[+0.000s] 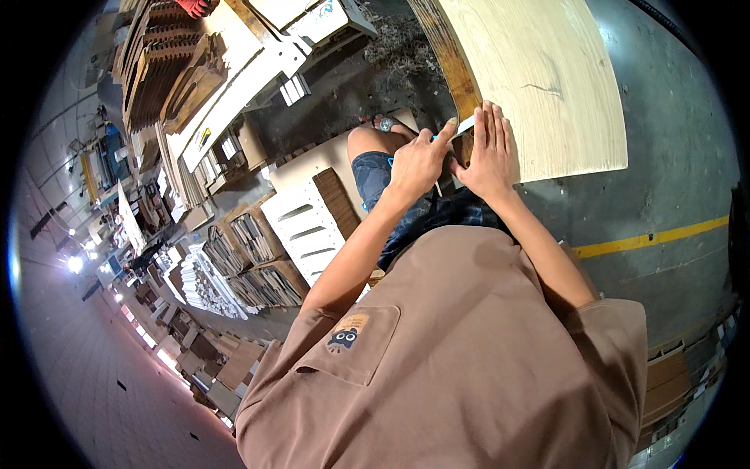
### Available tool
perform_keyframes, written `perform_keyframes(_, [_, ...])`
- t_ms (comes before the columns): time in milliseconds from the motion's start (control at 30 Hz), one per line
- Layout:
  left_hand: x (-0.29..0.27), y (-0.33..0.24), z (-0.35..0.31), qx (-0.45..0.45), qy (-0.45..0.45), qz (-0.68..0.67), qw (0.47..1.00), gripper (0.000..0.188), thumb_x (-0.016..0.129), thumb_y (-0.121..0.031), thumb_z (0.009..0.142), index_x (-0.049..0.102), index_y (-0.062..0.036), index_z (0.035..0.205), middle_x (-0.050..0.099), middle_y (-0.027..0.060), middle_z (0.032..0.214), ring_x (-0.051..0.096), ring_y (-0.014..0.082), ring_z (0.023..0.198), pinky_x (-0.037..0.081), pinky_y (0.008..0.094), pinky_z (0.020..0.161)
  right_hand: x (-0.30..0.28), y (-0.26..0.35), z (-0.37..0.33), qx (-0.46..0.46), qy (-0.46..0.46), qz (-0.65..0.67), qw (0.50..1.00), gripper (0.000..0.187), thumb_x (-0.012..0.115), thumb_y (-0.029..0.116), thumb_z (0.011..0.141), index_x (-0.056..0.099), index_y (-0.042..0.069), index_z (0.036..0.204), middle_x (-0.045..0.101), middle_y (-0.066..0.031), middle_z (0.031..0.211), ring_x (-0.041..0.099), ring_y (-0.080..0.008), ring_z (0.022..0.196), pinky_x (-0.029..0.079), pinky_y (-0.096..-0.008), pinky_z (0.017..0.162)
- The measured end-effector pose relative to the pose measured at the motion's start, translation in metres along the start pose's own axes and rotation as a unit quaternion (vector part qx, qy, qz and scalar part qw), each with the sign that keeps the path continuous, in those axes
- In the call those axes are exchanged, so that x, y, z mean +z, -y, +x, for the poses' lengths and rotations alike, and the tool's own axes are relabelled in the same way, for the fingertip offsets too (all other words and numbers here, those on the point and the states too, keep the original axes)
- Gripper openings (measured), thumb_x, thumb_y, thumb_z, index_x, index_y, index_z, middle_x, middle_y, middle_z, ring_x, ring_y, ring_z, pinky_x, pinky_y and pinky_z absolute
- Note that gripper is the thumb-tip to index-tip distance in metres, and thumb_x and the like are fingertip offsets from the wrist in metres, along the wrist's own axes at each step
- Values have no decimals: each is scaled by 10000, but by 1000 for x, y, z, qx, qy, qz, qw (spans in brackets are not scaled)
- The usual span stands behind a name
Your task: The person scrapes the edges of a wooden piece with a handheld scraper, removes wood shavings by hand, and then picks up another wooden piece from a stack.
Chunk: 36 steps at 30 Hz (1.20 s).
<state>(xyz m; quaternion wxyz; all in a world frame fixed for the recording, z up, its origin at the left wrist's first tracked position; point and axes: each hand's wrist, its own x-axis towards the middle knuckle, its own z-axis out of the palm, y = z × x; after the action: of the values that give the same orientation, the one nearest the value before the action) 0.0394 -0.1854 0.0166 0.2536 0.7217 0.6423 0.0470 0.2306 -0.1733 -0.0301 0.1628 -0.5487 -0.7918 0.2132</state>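
Note:
A pale wood-grain panel (547,86) with a curved brown edge (449,59) lies in front of me. My right hand (488,156) rests at its near left corner, fingers stretched out together over the panel and thumb apart. Close beside it, my left hand (416,164) is partly curled, its index finger pointing to the brown edge. A narrow white strip (466,125) shows between the two hands, and a bit of blue peeks out by the left fingers. What the left hand grips is mostly hidden.
At the upper left, a table carries a stack of curved brown wooden pieces (160,70) near a red-gloved hand (194,7). Left of my legs stands a slotted white panel (305,227). Boxes of thin strips (254,238) lie farther left. A yellow line (656,237) crosses the floor.

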Motion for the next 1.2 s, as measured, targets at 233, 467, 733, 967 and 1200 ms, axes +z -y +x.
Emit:
perform_keyframes(233, [5,-9,0,-25,-42,16,999,519,634,-281,1112,533,-249,1620,691,177,975,767,397,831,613,504,659,-2,2,-3,-15,-18,3,1000,1310,877,432,831,79,56,1801,213,-294,1827,182,-440,1715,122,-546,1409])
perform_keyframes(467, [5,-24,15,-62,-66,13,996,502,626,-237,1106,534,-216,1599,686,206,959,766,425,835,607,520,649,6,-1,-3,-35,-46,4,998,1228,797,518,927,62,74,1805,163,-293,1839,136,-448,1724,101,-564,1410])
perform_keyframes(733, [-5,-9,68,-102,-105,18,989,491,578,-251,1132,537,-213,1619,706,241,986,757,462,824,584,566,650,1,6,-4,-5,-21,13,1000,1254,858,445,882,99,32,1790,189,-293,1832,149,-432,1724,118,-555,1409])
perform_keyframes(967, [-24,27,129,-75,-146,26,986,473,523,-278,1151,554,-222,1619,721,256,1033,771,464,878,615,574,718,-6,8,-3,21,4,-10,1000,1271,888,433,835,167,-95,1739,250,-323,1802,221,-442,1704,154,-541,1406])
perform_keyframes(1200, [-21,34,136,-51,-131,29,990,511,509,-329,1181,475,-179,1668,709,264,1034,750,480,795,594,576,638,-23,27,32,90,52,9,995,1141,872,405,890,255,-81,1717,217,-325,1808,155,-471,1711,96,-595,1404])
